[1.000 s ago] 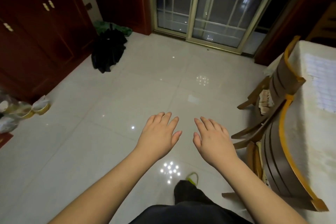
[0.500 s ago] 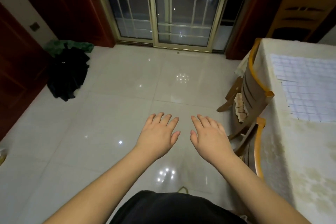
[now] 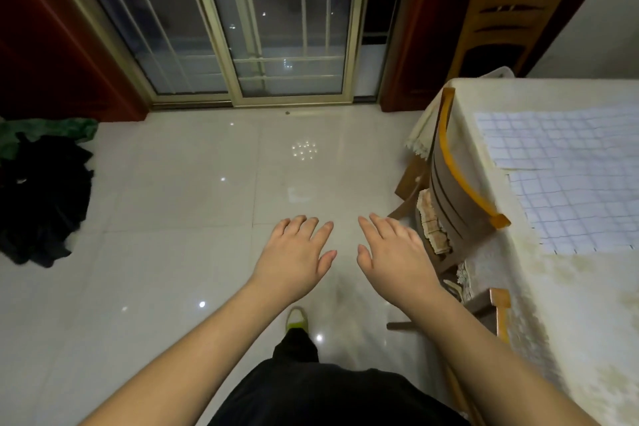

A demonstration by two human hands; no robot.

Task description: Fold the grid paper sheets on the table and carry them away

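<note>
Above the glossy pale tiled floor, you held both bare hands out in front of you, palms down and empty. Your left hand had its fingers loosely spread and touched nothing; your right hand hung just beside it, also flat and loosely spread, with a narrow gap between the two thumbs. Off to your right stood the table covered in a cream patterned tablecloth, and on it lay the white grid paper sheets, flat and unfolded, one sheet nearer the far edge and another overlapping just below it, both running out of the picture on the right. Neither hand touched the paper; both were well apart from it. Between your right hand and the table stood a wooden chair with a curved yellow-orange back rail, pushed up against the tablecloth's edge, and a second wooden chair back showed nearer to you. Straight ahead was a sliding glass door with a pale metal frame, dark outside, flanked by dark red wooden cabinets. At the far left on the floor lay a black heap of cloth with something green behind it. Below your arms showed your dark clothing and one yellow-green shoe toe.
</note>
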